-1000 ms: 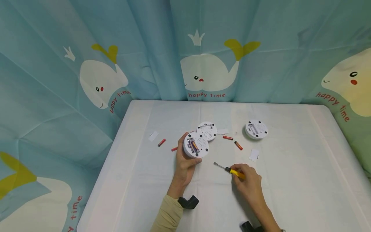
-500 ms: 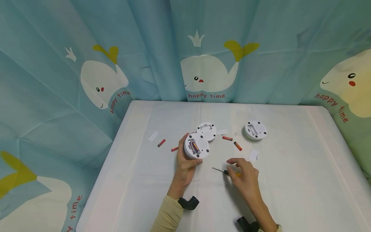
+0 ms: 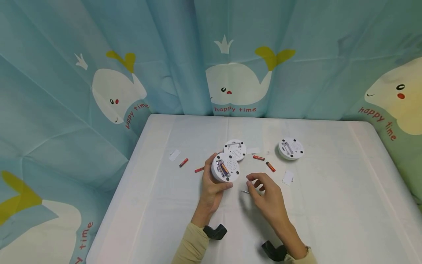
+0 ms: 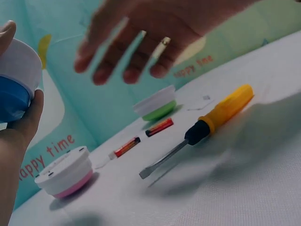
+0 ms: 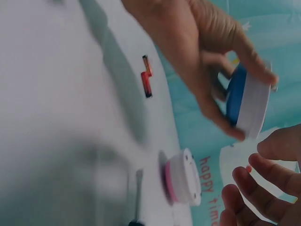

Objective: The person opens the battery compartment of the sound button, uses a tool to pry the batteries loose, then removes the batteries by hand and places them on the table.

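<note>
My left hand [image 3: 211,189] grips a round white device with a blue side [image 5: 255,101], fingers and thumb around its rim. Its underside [image 3: 232,167] faces up, showing speaker holes and an uncovered battery compartment with at least one battery [image 3: 225,168] inside. My right hand [image 3: 268,198] hovers just right of the device, fingers loosely bent, with nothing visible in them. Below that hand, a screwdriver with a yellow handle [image 4: 230,108] lies on the table; in the head view only its metal shaft [image 3: 245,191] shows.
Behind the held device lies a white device with a pink base [image 4: 68,174]; one with a green base [image 4: 157,104] sits farther right. Loose red batteries [image 3: 270,167] and white battery covers [image 3: 288,178] are scattered on the white tabletop [image 3: 329,190]. A whale-print curtain [image 3: 178,73] hangs behind.
My right hand has let go of the screwdriver, leaving it on the table, and has moved left and slightly up toward the device. My left hand has barely shifted.
</note>
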`<state>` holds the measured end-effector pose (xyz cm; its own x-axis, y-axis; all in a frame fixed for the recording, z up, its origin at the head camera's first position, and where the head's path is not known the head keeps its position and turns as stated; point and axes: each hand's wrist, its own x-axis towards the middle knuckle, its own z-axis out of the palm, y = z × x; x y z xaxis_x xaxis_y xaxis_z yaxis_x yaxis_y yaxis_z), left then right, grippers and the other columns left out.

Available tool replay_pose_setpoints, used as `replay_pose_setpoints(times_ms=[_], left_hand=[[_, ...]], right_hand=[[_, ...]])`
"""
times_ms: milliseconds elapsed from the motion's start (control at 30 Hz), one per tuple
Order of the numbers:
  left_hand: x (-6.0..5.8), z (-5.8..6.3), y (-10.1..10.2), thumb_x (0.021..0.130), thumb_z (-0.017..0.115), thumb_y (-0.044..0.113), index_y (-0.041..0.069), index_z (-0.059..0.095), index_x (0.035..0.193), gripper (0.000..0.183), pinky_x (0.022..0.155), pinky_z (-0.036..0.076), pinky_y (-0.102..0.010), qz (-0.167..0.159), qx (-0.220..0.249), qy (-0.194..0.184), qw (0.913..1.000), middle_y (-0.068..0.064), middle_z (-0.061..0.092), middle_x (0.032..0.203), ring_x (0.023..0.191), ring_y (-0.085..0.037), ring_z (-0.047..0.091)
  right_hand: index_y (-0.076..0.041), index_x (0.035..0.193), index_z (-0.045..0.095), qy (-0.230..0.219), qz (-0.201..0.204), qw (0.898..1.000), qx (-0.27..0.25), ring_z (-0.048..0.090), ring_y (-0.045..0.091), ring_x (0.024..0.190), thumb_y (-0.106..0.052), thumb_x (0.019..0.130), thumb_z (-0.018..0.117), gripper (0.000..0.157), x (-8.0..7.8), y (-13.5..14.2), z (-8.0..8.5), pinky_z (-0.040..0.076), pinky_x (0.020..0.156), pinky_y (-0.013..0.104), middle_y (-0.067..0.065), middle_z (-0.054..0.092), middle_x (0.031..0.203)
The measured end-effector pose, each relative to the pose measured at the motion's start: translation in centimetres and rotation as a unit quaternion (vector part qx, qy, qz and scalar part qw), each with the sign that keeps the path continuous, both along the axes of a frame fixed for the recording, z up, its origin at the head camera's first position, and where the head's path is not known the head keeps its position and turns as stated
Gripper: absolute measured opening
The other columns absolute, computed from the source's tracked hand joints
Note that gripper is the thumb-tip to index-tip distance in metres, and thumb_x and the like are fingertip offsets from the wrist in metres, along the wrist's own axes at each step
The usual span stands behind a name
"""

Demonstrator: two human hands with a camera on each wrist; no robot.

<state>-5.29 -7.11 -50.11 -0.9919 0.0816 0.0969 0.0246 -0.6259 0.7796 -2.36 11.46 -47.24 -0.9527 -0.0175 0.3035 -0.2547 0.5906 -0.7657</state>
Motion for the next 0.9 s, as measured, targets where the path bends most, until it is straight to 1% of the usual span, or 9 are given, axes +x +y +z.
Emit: replay_pose_setpoints(times_ms=[100, 233, 300, 433, 533, 600, 667, 767, 900], left_hand=[[0.0, -0.1, 0.0, 0.066, 0.079, -0.023, 0.021, 0.038, 0.155, 0.108, 0.108, 0.052, -0.028, 0.000, 0.004, 0.005, 1.0000, -0.005, 0.031, 0.167, 0.145, -0.019, 0.040], [0.0, -0.3, 0.1, 0.066, 0.072, -0.030, 0.021, 0.039, 0.154, 0.107, 0.105, 0.054, -0.028, 0.001, 0.001, 0.005, 1.0000, -0.005, 0.030, 0.168, 0.145, -0.020, 0.040], [0.0, -0.3, 0.1, 0.065, 0.070, -0.031, 0.022, 0.040, 0.153, 0.107, 0.104, 0.055, -0.028, 0.001, -0.002, 0.004, 1.0000, -0.006, 0.030, 0.168, 0.145, -0.020, 0.040], [0.0, -0.3, 0.1, 0.066, 0.078, -0.026, 0.022, 0.042, 0.152, 0.105, 0.103, 0.055, -0.027, 0.001, 0.001, 0.004, 1.0000, -0.006, 0.031, 0.167, 0.144, -0.020, 0.041], [0.0, -0.3, 0.1, 0.066, 0.082, -0.023, 0.022, 0.045, 0.149, 0.102, 0.103, 0.055, -0.026, 0.002, 0.007, 0.001, 1.0000, -0.004, 0.034, 0.165, 0.143, -0.019, 0.042], [0.0, -0.3, 0.2, 0.066, 0.079, -0.024, 0.022, 0.045, 0.148, 0.099, 0.102, 0.054, -0.024, 0.006, 0.002, -0.003, 1.0000, -0.002, 0.036, 0.164, 0.142, -0.018, 0.043], [0.0, -0.4, 0.2, 0.065, 0.073, -0.027, 0.022, 0.046, 0.147, 0.099, 0.101, 0.053, -0.022, 0.010, -0.007, -0.006, 0.9999, -0.001, 0.038, 0.162, 0.139, -0.018, 0.044], [0.1, -0.4, 0.3, 0.063, 0.066, -0.029, 0.022, 0.045, 0.147, 0.100, 0.100, 0.052, -0.021, 0.014, -0.025, -0.006, 0.9996, -0.002, 0.037, 0.163, 0.137, -0.018, 0.044], [0.1, -0.4, 0.3, 0.063, 0.066, -0.029, 0.024, 0.046, 0.147, 0.101, 0.101, 0.051, -0.022, 0.013, -0.037, -0.005, 0.9992, -0.003, 0.035, 0.165, 0.138, -0.019, 0.042]], right_hand=[[-0.015, 0.108, 0.073, 0.001, 0.010, 1.000, -0.014, 0.059, 0.004, 0.080, -0.007, 0.092, 0.077, 0.019, -0.2, -0.7, 0.6, 0.052, 0.071, 0.028, -0.005, 0.073, 0.098], [-0.015, 0.109, 0.073, -0.002, 0.018, 0.999, -0.029, 0.058, 0.004, 0.079, -0.009, 0.092, 0.077, 0.018, -0.3, -1.7, 1.1, 0.051, 0.070, 0.026, -0.004, 0.073, 0.098], [-0.015, 0.110, 0.073, -0.003, 0.022, 0.999, -0.035, 0.058, 0.006, 0.078, -0.010, 0.092, 0.077, 0.018, -0.4, -2.1, 1.3, 0.051, 0.071, 0.027, -0.004, 0.073, 0.097], [-0.016, 0.108, 0.073, -0.003, 0.025, 0.999, -0.035, 0.058, 0.009, 0.077, -0.012, 0.091, 0.079, 0.018, -0.4, -2.8, 1.6, 0.051, 0.070, 0.028, -0.007, 0.068, 0.091], [-0.017, 0.106, 0.073, 0.003, 0.026, 0.999, -0.031, 0.057, 0.011, 0.076, -0.013, 0.090, 0.080, 0.018, -0.5, -3.1, 1.8, 0.049, 0.069, 0.027, -0.008, 0.064, 0.088], [-0.017, 0.104, 0.072, 0.007, 0.030, 0.999, -0.029, 0.056, 0.011, 0.076, -0.014, 0.089, 0.081, 0.018, -0.5, -3.2, 1.9, 0.048, 0.067, 0.025, -0.008, 0.063, 0.088], [-0.018, 0.103, 0.071, 0.007, 0.032, 0.999, -0.026, 0.056, 0.011, 0.076, -0.014, 0.089, 0.081, 0.018, -0.6, -3.4, 2.0, 0.046, 0.065, 0.023, -0.006, 0.063, 0.088], [-0.018, 0.102, 0.070, 0.003, 0.032, 0.999, -0.018, 0.055, 0.011, 0.076, -0.015, 0.087, 0.083, 0.019, -0.7, -3.6, 2.2, 0.044, 0.064, 0.022, -0.004, 0.064, 0.088], [-0.017, 0.100, 0.070, -0.005, 0.028, 1.000, -0.005, 0.054, 0.011, 0.076, -0.014, 0.086, 0.083, 0.019, -0.8, -3.7, 2.2, 0.043, 0.063, 0.022, -0.002, 0.064, 0.088]])
